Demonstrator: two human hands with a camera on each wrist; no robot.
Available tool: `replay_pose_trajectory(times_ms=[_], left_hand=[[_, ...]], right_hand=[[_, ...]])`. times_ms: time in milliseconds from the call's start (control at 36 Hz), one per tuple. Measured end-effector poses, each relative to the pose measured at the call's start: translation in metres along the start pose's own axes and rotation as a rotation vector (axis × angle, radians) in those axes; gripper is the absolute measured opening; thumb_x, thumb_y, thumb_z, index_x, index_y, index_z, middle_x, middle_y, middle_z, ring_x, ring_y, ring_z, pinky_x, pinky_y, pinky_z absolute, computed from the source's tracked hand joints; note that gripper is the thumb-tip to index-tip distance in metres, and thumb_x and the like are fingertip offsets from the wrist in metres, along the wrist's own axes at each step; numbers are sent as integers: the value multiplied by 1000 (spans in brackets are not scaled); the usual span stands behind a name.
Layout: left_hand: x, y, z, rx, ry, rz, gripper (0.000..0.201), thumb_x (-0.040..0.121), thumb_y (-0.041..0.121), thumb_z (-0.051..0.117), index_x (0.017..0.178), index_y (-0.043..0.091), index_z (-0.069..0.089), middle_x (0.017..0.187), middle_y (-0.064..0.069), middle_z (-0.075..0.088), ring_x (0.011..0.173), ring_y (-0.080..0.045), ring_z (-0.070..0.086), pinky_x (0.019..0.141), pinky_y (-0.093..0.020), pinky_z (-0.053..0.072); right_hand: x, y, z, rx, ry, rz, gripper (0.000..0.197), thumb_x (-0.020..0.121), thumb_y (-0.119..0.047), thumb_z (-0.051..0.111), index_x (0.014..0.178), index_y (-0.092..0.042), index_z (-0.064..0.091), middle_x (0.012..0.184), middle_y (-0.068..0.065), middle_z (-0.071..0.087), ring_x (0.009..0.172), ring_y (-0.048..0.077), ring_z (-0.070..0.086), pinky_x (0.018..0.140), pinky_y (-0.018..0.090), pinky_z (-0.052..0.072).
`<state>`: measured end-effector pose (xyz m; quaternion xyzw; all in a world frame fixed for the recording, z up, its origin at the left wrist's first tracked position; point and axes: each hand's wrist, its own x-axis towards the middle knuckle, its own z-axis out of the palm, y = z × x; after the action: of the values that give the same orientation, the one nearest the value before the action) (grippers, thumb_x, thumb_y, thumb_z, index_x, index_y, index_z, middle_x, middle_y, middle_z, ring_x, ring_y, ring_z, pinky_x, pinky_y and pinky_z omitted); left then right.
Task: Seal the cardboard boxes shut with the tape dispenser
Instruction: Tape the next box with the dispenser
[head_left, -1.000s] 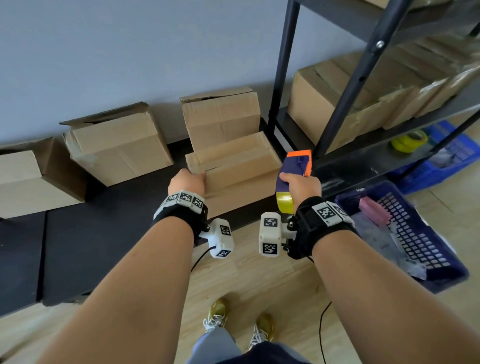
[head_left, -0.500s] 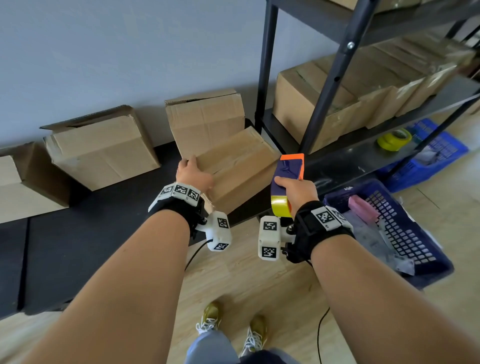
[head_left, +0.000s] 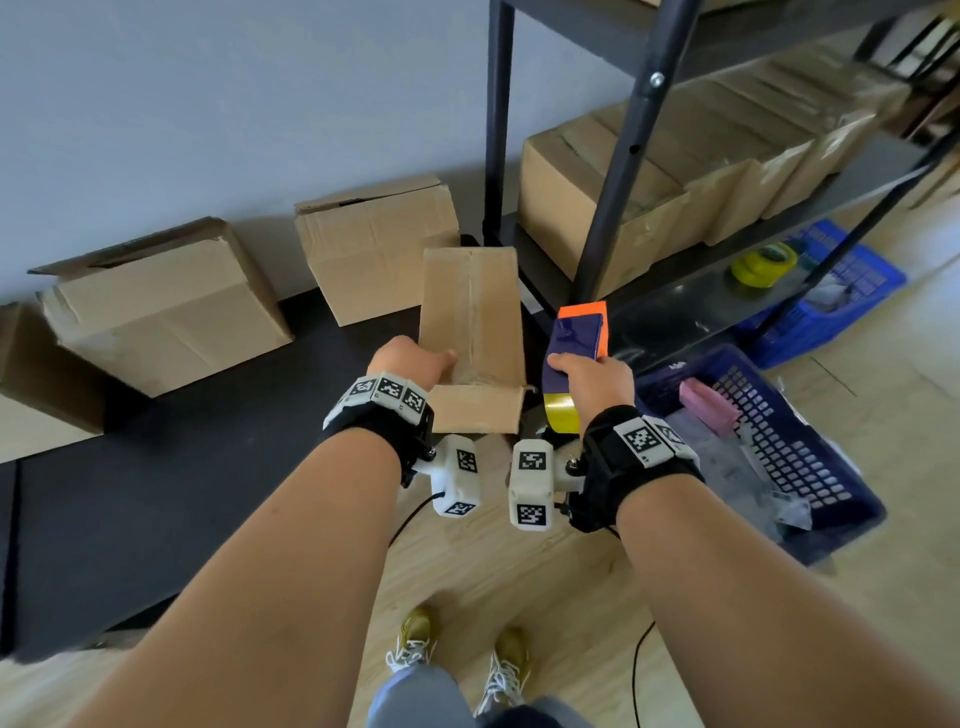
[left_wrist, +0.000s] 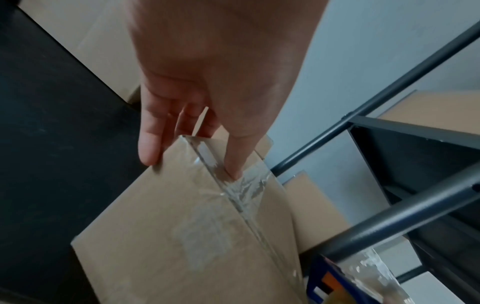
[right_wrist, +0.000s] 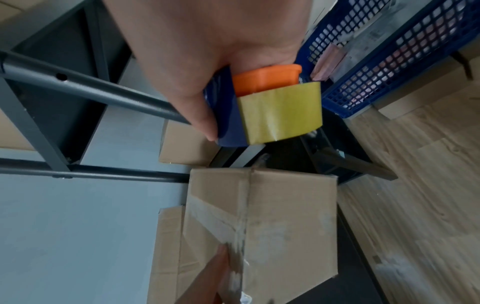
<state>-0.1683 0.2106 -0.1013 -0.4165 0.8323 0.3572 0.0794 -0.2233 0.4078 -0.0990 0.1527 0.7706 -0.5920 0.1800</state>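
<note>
A cardboard box (head_left: 470, 312) stands tilted on the black mat, its clear-taped seam (left_wrist: 233, 191) facing up and running away from me. My left hand (head_left: 410, 358) grips the box's near left edge, thumb pressed on the tape and fingers curled behind the flap (left_wrist: 207, 82). My right hand (head_left: 589, 382) holds a blue and orange tape dispenser (head_left: 576, 332) with a yellow roll, just right of the box and not touching it. In the right wrist view the dispenser (right_wrist: 259, 107) hovers above the box's end (right_wrist: 285, 216).
Two more boxes (head_left: 161, 306) (head_left: 374, 244) with loose flaps lean by the wall. A dark metal rack post (head_left: 618, 171) stands just behind the dispenser, with boxes (head_left: 571, 197) and a yellow tape roll (head_left: 763, 262) on its shelf. A blue basket (head_left: 769, 431) sits at right.
My left hand has turned the box from lying crosswise to pointing away from me, seam up. The dispenser stays in my right hand beside it.
</note>
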Motion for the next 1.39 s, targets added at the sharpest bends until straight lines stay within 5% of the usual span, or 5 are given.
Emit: replay_pose_trajectory(times_ms=[222,417,611,1000,1389], left_hand=[[10,39,30,-66,-43,13,52,87,52,58,100,2,62,95,-15,70,87,-32,69,82,-39,57],[19,58,42,-292,-84,59,34,97,14,48,124,-7,56,119,-20,64,99,-30,67,83,-37,57],[11,58,30,-43,-52,130,33,98,14,43,125,-2,53,124,-19,59,113,-35,57,87,-35,46],[28,25,-64,219,126,113,56,95,4,41,148,13,28,149,-14,34,132,-31,41,102,-40,39],[105,19,-136,325,328,275,56,89,3,44,143,16,38,149,-6,33,134,-31,33,105,-43,38]], right_hand=[[2,12,-32,18,42,78,33,66,-30,76,86,-3,73,86,13,73,78,28,62,72,38,47],[2,7,-47,30,59,67,26,72,-29,73,84,-5,74,89,13,75,83,31,68,78,41,52],[-9,-9,-44,92,58,-33,29,70,-32,72,88,-10,70,88,11,74,85,29,69,81,42,56],[-39,-67,22,114,-112,-248,15,74,-31,71,84,-19,68,89,1,71,92,22,67,88,39,54],[0,-122,108,0,-205,-260,9,83,-24,73,85,-20,65,87,2,69,74,14,62,63,24,47]])
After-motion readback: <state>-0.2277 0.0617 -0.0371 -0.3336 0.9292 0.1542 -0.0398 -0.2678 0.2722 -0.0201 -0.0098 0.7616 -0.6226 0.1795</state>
